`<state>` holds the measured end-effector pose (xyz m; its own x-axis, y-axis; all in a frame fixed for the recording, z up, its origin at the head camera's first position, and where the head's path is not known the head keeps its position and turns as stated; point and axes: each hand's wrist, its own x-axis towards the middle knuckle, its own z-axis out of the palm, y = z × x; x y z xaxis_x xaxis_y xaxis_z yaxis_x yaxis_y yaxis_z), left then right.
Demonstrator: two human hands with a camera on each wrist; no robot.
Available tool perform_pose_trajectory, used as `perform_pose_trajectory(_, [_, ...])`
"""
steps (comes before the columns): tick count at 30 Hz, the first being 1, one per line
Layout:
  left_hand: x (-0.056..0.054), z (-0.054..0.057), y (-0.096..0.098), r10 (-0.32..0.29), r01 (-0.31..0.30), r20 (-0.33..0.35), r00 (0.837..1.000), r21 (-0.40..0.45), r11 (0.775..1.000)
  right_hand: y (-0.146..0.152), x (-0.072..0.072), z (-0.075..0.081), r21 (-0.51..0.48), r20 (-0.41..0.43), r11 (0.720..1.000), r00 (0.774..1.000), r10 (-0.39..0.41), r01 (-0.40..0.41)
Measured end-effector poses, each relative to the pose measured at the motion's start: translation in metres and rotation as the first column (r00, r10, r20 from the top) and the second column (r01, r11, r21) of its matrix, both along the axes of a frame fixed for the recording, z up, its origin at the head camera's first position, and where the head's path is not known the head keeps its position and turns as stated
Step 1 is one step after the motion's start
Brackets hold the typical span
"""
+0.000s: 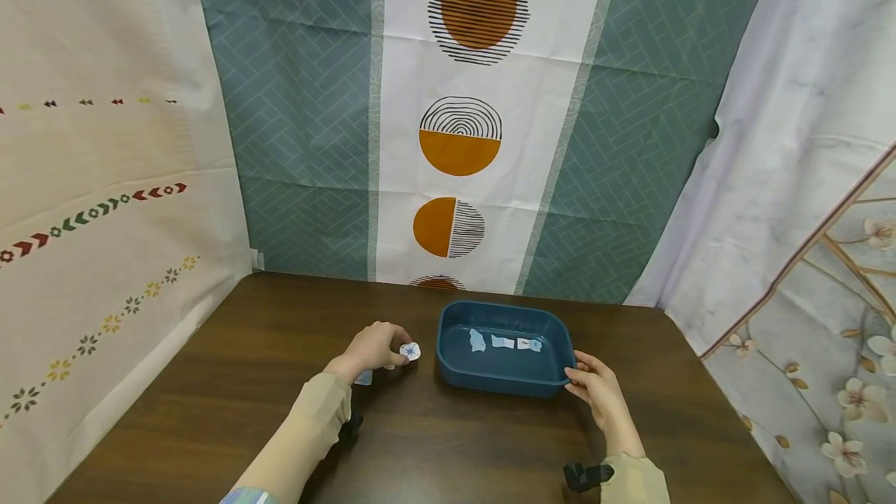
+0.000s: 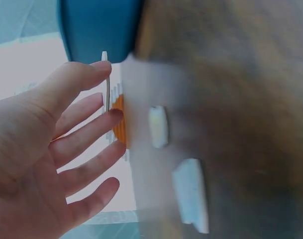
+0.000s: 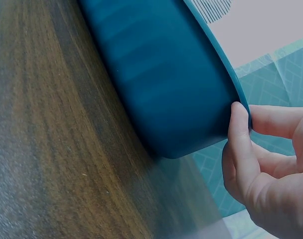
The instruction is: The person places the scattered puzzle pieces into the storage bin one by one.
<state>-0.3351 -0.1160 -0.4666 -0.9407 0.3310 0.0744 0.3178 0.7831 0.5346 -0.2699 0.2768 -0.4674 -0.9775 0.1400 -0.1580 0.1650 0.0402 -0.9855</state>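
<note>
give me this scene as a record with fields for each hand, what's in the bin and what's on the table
left hand: pinches a white piece with a blue star-like mark
right hand: grips the blue bin at its right end
in the bin: three flat pieces
on the brown table: whitish piece and pale blue piece, near the left hand

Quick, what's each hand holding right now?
Left hand: holding a small, flat white piece with a blue starlike print.
Right hand: holding a dark-blue, rounded rectangular tub by its edge.
</note>
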Motion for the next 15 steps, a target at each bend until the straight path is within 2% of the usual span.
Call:
perform_pose_trajectory(7, [-0.007, 0.021, 0.007, -0.002, 0.003, -0.049, 0.999, 0.023, 1.0, 0.001, -0.001, -0.002, 0.005, -0.001, 1.0, 1.0, -0.005, 0.005])
perform_pose_trajectory(15, [-0.016, 0.038, 0.022, -0.003, 0.011, -0.091, 0.996, 0.077, 0.997, 0.001, 0.0, -0.002, 0.017, -0.005, 1.0, 1.0, -0.005, 0.005])
